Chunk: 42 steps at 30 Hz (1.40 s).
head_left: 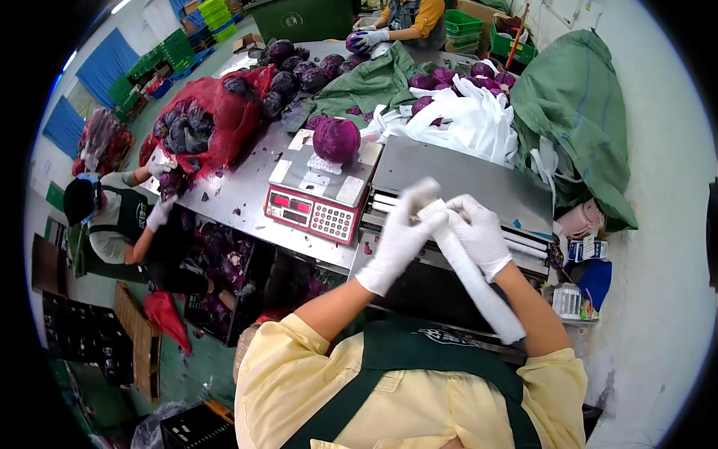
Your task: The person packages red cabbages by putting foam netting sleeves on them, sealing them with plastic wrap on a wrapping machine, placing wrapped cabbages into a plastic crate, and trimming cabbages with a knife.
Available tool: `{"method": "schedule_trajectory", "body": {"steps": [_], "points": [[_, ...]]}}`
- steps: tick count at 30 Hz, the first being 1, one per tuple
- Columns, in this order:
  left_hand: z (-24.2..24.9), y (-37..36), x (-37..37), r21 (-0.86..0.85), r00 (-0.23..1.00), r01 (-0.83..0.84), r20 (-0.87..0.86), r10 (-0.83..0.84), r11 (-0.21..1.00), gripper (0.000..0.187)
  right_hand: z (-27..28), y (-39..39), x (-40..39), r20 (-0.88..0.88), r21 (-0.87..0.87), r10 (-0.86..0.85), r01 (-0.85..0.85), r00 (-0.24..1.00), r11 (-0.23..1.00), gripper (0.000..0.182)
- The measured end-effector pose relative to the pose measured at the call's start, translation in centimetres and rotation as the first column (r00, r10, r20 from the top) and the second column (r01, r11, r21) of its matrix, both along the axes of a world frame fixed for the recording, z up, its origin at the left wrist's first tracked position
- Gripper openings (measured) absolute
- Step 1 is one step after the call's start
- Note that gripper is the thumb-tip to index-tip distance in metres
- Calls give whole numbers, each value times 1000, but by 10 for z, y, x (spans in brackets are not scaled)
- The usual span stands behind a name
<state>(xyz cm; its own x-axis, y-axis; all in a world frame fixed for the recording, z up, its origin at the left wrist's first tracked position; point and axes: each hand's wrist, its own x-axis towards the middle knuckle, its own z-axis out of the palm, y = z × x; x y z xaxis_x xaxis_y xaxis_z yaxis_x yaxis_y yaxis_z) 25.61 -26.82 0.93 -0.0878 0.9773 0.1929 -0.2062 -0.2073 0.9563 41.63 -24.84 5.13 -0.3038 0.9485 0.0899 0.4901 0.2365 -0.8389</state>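
My left hand (400,241), in a white glove, is raised over the front of the steel table, its fingers blurred but closed at the top end of a white net-like sleeve (479,288). Gripping the same end is my right hand (480,233), also gloved, its fingers bent round the sleeve's mouth. The sleeve hangs down toward my right forearm, long and flat. Left of my hands, a peeled purple cabbage (336,140) rests on the pan of a red and silver scale (321,187) with lit red digits.
A heap of white sleeves (467,123) lies behind a wrapping machine (464,172). Red cabbages (288,78) and a red mesh sack (213,120) cover the table's far left. Co-workers handle cabbages at the left (120,217) and far side (411,22). Green sacking (576,120) hangs at right.
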Motion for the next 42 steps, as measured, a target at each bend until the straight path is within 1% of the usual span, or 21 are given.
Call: {"method": "schedule_trajectory", "body": {"steps": [2,3,5,6,9,11,12,13,15,17,18,20,23,25,27,28,29,30,33,36,42], "points": [[2,-16,14,-104,988,68,145,-53,992,28,-8,-7,-4,-345,-147,-21,-32,938,989,21],[6,-21,14,-131,972,30,233,1,991,24,-13,-8,0,-341,-142,-4,-48,940,989,21],[11,-32,17,-159,943,-19,324,70,987,19,-19,-11,11,-631,-270,-24,-191,775,944,25],[13,-37,18,-146,932,-15,356,67,989,17,-27,-17,4,-578,-142,57,-169,814,975,25],[4,-47,27,-169,951,-65,289,113,983,16,-50,-35,-14,-758,-147,86,-297,647,943,44],[10,-48,33,152,923,-378,-18,385,913,18,-45,-45,-22,-832,-185,5,-285,555,940,50],[13,-52,30,306,721,-490,-385,576,817,24,-38,-49,-25,-852,-232,-35,-316,523,920,45],[9,-50,18,453,632,-441,-456,626,775,29,-31,-51,-28,-868,-277,-78,-348,490,896,40],[-1,-45,14,564,690,-459,-261,675,687,19,-51,-46,-24,-826,-291,-75,-308,559,906,31],[-3,-36,13,435,875,-452,46,482,779,9,-57,-40,-28,-778,-301,-74,-267,624,915,24],[-7,-40,5,72,926,-280,282,250,957,5,-58,-37,-32,-722,-283,-72,-199,688,938,19],[-9,-31,-17,12,946,-171,282,161,985,9,-54,-29,-42,-705,-308,-119,-150,700,940,13],[-21,-6,-59,-50,969,216,133,-207,975,39,-40,6,-42,-871,-454,-274,-454,408,767,17],[-33,34,-107,11,955,-89,-282,89,996,58,-54,52,-31,-857,-327,-102,-380,505,865,12],[-86,113,-176,202,827,-428,-305,472,881,74,-48,87,-32,-850,-289,-30,-419,526,861,11],[-85,132,-205,194,742,-501,-405,534,843,76,-35,99,-38,-864,-321,-37,-493,503,809,11],[-87,147,-230,194,643,-570,-499,580,799,78,-29,109,-48,-762,-364,-21,-401,648,841,12],[-101,164,-249,198,654,-578,-468,594,792,79,-28,119,-58,-635,-389,-15,-303,772,870,13],[-126,178,-257,264,643,-627,-356,678,733,60,-51,146,-73,-611,-387,-29,-267,791,882,12],[-91,140,-239,-25,845,-529,78,530,848,14,-46,148,-94,-553,-402,-60,-204,831,893,11],[-117,112,-240,-308,897,-365,139,421,879,15,-50,158,-114,-452,-453,-155,-77,878,888,9]]}}
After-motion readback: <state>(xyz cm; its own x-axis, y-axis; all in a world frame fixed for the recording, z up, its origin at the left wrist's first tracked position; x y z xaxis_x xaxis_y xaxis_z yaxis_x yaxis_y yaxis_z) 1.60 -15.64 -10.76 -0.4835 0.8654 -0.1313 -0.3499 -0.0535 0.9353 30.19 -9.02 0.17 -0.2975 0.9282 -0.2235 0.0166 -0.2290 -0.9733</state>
